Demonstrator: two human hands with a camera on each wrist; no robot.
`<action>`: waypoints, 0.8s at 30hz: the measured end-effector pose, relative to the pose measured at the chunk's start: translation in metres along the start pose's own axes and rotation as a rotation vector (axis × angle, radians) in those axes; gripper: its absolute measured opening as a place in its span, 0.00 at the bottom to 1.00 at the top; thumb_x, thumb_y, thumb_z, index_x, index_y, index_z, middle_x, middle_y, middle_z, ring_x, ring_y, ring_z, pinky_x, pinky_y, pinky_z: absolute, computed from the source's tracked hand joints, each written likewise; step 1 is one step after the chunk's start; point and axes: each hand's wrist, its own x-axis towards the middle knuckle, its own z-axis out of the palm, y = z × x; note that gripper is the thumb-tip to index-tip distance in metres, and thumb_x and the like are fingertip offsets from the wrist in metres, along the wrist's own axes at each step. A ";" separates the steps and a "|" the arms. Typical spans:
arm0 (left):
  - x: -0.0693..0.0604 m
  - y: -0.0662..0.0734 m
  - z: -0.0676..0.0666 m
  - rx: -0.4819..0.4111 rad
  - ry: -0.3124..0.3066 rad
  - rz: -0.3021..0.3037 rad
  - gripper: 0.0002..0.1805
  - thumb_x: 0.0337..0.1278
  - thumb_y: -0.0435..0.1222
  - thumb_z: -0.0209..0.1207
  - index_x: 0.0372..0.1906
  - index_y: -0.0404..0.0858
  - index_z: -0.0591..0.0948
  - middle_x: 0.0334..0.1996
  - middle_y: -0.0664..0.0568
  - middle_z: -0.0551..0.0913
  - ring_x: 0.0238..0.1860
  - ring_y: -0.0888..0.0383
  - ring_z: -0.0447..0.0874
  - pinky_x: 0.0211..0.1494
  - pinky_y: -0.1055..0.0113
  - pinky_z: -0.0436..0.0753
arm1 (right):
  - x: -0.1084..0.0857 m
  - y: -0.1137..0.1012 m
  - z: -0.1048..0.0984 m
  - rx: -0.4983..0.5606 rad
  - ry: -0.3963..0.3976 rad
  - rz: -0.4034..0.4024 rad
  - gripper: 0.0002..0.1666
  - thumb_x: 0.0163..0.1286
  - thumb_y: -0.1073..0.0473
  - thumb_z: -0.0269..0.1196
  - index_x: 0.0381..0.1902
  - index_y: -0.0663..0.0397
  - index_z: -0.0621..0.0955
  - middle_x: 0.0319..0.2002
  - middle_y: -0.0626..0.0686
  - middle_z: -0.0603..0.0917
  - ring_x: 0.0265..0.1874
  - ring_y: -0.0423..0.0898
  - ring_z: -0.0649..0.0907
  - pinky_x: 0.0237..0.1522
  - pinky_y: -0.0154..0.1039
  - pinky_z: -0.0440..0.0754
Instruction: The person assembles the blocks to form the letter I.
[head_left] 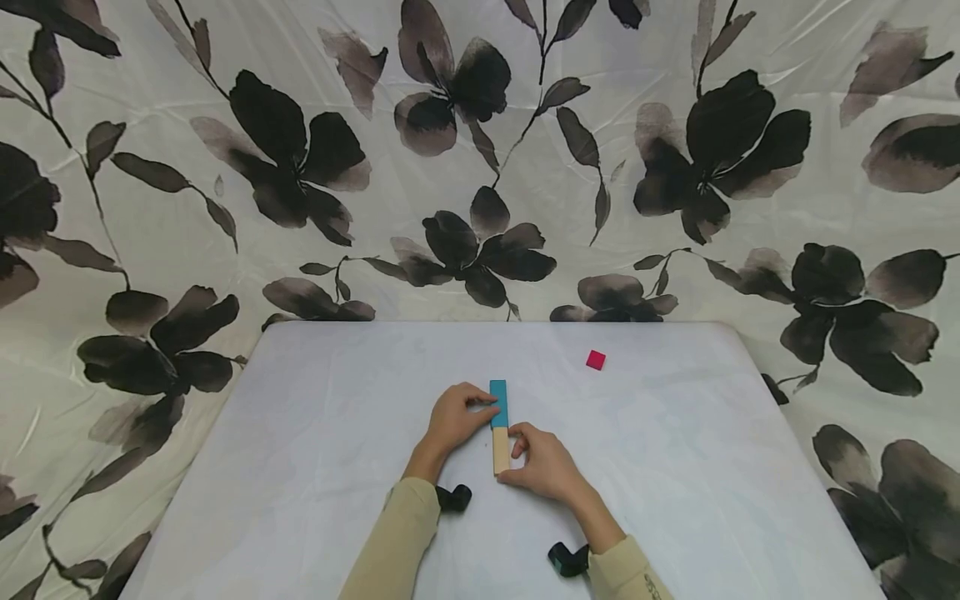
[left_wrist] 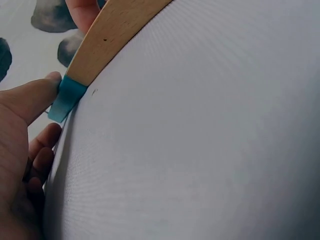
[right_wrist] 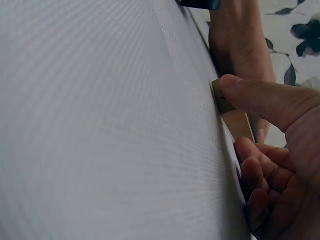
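In the head view a blue block [head_left: 498,403] and a natural wood block [head_left: 501,451] lie end to end in one line, the blue one farther away. My left hand [head_left: 459,418] touches the blue block's left side with its fingertips; the left wrist view shows the thumb at the blue block [left_wrist: 68,98] beside the wood block [left_wrist: 112,37]. My right hand [head_left: 547,462] pinches the wood block, thumb at its near end and a finger by its right side near the joint. In the right wrist view the thumb rests on the wood block's end [right_wrist: 221,97].
A small red block [head_left: 596,360] lies toward the back right of the white table [head_left: 315,450]. Behind the table hangs a pale cloth [head_left: 525,200] with dark flowers. Black devices [head_left: 567,559] sit at both wrists.
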 end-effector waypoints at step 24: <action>-0.013 -0.002 -0.006 0.097 -0.107 0.089 0.32 0.42 0.60 0.71 0.55 0.52 0.83 0.52 0.55 0.79 0.56 0.51 0.73 0.61 0.49 0.68 | 0.001 0.006 0.006 -0.003 0.024 0.004 0.39 0.49 0.45 0.78 0.56 0.54 0.77 0.31 0.41 0.76 0.22 0.37 0.72 0.24 0.33 0.72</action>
